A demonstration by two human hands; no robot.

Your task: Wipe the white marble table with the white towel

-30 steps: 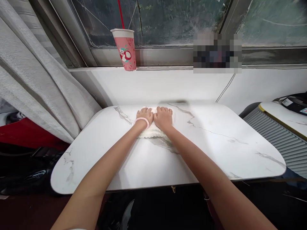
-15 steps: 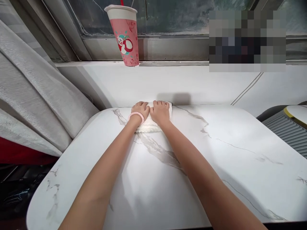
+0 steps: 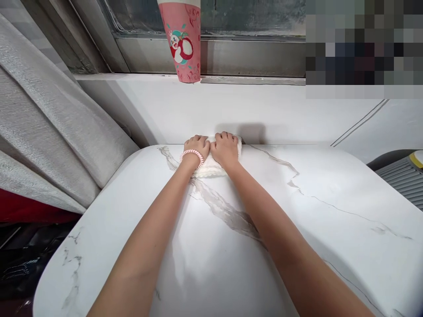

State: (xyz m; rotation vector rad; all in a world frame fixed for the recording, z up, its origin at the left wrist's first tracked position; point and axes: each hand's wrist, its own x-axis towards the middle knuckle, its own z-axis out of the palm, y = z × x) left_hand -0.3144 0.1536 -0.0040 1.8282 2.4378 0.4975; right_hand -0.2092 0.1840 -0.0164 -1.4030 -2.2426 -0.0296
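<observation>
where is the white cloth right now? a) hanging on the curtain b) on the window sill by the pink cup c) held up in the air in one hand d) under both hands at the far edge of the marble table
d: the white cloth lies flat on the marble table at its far edge, with the left hand and right hand pressed on it side by side.

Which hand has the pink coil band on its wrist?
The left hand: its wrist carries the pink coil band. The right hand, beside it on the white cloth, has a bare wrist.
</observation>
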